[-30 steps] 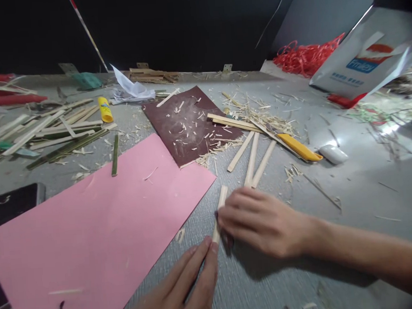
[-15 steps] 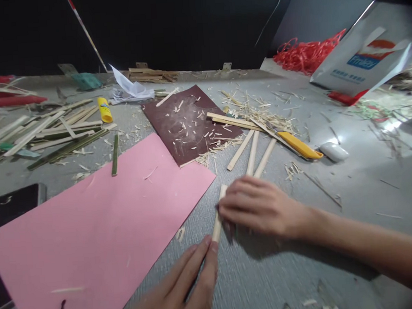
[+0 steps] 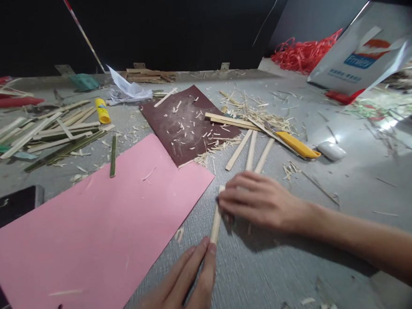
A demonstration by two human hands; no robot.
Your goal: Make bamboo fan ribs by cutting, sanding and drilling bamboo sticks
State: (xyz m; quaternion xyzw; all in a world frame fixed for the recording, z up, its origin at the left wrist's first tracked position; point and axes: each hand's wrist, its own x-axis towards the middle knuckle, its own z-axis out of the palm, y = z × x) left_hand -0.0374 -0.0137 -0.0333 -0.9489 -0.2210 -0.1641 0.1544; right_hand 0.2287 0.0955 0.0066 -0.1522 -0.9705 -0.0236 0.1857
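Observation:
A pale flat bamboo strip (image 3: 216,225) lies on the grey tabletop, slanting away from me. My left hand (image 3: 182,288) holds its near end, thumb side and fingers pressed along it. Over the far part of the strip, my right hand (image 3: 256,200) is closed with bent fingers against it. Something small and dark shows under those fingertips, but I cannot make out what it is. Just beyond the right hand lie more pale strips (image 3: 236,151), partly covered by it. A sheet of pink card (image 3: 125,216) rests left of the strip.
A dark brown sheet (image 3: 192,113) carries shavings. Right of it lie a yellow-handled cutter (image 3: 299,145) and a whitish lump (image 3: 331,151). Bamboo pieces (image 3: 45,132), a yellow glue stick (image 3: 102,111) and a phone (image 3: 15,203) are leftward. A white bag (image 3: 357,54) stands back right.
The whole view has shifted slightly left. Both hands keep nearly the same places on the strip; the right hand is slightly blurred.

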